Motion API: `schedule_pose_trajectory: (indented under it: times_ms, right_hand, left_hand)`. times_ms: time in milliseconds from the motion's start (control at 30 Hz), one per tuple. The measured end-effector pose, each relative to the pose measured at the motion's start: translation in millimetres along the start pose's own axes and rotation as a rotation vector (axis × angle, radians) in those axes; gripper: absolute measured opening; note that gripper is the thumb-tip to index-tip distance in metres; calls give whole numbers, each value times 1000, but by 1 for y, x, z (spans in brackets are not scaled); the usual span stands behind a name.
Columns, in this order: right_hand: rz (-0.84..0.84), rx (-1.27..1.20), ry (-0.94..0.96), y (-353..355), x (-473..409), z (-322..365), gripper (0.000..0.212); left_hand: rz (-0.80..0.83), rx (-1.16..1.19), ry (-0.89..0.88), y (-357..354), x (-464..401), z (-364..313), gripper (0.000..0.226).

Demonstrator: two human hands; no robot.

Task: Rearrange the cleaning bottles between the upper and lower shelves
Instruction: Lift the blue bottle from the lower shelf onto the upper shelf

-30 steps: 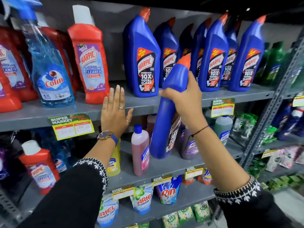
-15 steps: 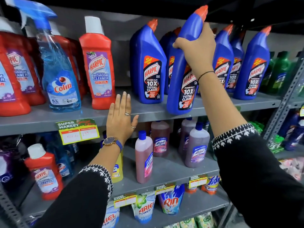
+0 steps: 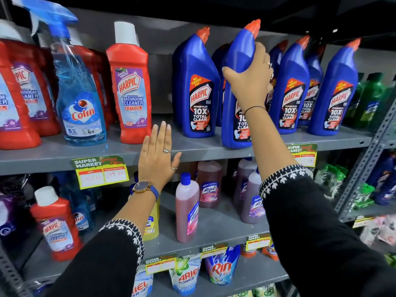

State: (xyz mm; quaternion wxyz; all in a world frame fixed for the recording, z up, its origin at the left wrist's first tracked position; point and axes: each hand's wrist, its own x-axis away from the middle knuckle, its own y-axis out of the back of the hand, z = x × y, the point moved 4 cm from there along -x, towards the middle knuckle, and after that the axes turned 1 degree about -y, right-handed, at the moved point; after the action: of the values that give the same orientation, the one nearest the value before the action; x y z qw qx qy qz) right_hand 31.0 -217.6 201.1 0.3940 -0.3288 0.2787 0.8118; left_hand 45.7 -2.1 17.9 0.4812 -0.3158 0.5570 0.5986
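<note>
My right hand (image 3: 249,82) grips the neck of a blue Harpic toilet-cleaner bottle (image 3: 235,116), whose base rests at the front edge of the upper shelf (image 3: 53,156). Several matching blue Harpic bottles (image 3: 197,88) stand around it. My left hand (image 3: 157,156) is flat and open against the upper shelf's front lip, holding nothing. On the lower shelf (image 3: 216,228) stand pink Lizol bottles (image 3: 186,209), a yellow bottle (image 3: 152,221) partly hidden behind my left wrist, and a red Harpic bathroom cleaner (image 3: 55,226).
Red Harpic bathroom cleaners (image 3: 129,86) and a blue Colin spray bottle (image 3: 80,93) fill the upper shelf's left. Green bottles (image 3: 372,99) stand at far right beyond a perforated metal upright (image 3: 364,166). Detergent pouches (image 3: 220,269) sit on the shelf below. Price tags (image 3: 100,171) hang on the lips.
My right hand lifted the blue Harpic bottle from the lower shelf up to the upper shelf and set its base down at the front edge. My left hand stayed on the shelf lip.
</note>
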Motion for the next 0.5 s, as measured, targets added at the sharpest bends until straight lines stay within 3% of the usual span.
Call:
schedule_pose_trajectory:
  times_ms: [200,500]
  right_hand:
    - [31,-66,-161,-9,63,-53,122]
    - [18,-27,-195,-24,55,-74,126]
  left_hand:
    - [-11,-13,3,-1,1,0,66]
    - [-53,-5,-5,-1,0,0,64]
